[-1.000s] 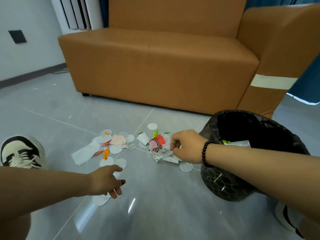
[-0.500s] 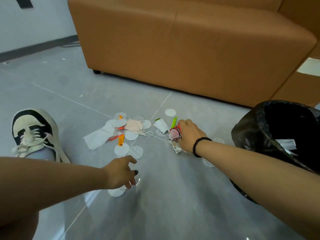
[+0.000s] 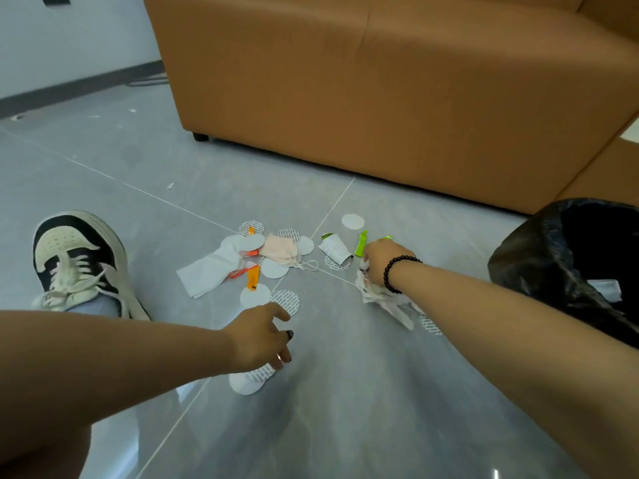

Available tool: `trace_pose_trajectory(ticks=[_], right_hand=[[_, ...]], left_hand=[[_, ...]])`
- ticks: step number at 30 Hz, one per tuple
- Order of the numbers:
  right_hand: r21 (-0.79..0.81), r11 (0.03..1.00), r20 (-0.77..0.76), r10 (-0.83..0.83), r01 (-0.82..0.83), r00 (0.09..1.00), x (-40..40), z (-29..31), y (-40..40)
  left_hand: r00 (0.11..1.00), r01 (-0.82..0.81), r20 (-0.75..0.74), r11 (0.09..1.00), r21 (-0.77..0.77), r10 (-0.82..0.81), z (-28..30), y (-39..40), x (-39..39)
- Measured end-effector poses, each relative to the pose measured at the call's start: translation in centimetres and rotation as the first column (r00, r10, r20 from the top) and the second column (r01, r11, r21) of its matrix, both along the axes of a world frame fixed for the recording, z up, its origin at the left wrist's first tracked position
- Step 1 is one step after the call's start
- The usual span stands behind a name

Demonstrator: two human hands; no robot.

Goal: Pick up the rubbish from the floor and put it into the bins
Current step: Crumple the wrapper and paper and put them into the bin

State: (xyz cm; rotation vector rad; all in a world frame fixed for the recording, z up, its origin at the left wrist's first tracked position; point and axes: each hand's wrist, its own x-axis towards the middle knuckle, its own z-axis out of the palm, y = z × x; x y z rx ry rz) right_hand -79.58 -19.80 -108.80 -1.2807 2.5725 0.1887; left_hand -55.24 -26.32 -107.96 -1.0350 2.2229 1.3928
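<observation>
A scatter of rubbish is spread on the grey floor (image 3: 345, 392) in front of a brown sofa (image 3: 380, 98); a crumpled white wrapper (image 3: 383, 300) is grasped in the curled fingers of the right hand (image 3: 383, 259), and its loose end is seen trailing on the floor below the wrist, where a black bead bracelet (image 3: 397, 273) is worn. Just beyond that hand a green wrapper (image 3: 361, 243) and a small white paper cup (image 3: 333, 250) are seen lying; a lone white disc (image 3: 352, 221) is placed farther off. To the left, a white cloth (image 3: 211, 271), a pink face mask (image 3: 281, 250), orange packets (image 3: 253, 277) and several more discs are heaped together. Nearer, a white disc (image 3: 247, 383) is touched by the bent fingers of the left hand (image 3: 259, 340); whether it is actually pinched cannot be told, as the fingertips are hidden by the hand. At the right edge a bin lined with a black bag (image 3: 539, 264) is stood, with a white scrap (image 3: 605, 288) seen inside; at the near left a black-and-white trainer (image 3: 79, 261) is planted on the floor.
</observation>
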Motion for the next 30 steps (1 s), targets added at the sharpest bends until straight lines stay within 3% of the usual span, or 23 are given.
trace_pose_trajectory(ticks=[9,12,16,24,27,30], right_hand=[[-0.163,0.981,0.025,0.109,-0.104,0.994,2.2,14.2,4.9],[-0.272,0.960,0.116,0.101,-0.067,0.988,3.9,18.4,8.9],[-0.429,0.903,0.185,0.093,-0.005,0.978,5.8,22.2,14.5],[-0.713,0.669,0.401,0.142,0.211,0.905,8.2,26.1,24.7],[-0.783,0.550,0.438,0.159,0.289,0.885,8.3,27.0,27.1],[-0.799,0.471,0.500,0.178,0.373,0.847,7.8,27.9,28.5]], left_hand=[[0.991,-0.002,-0.134,1.000,0.001,0.002,5.6,4.6,-0.3],[0.984,-0.002,-0.180,1.000,-0.020,-0.001,7.9,7.2,-0.5],[0.936,-0.014,-0.352,0.998,-0.066,-0.011,12.4,11.4,-1.4],[0.812,0.123,-0.548,0.977,-0.173,-0.199,21.0,18.3,-2.7],[0.751,0.184,-0.624,0.975,-0.121,-0.219,22.7,19.8,-2.3],[0.653,0.043,-0.744,0.988,-0.151,-0.141,23.5,19.9,-2.2]])
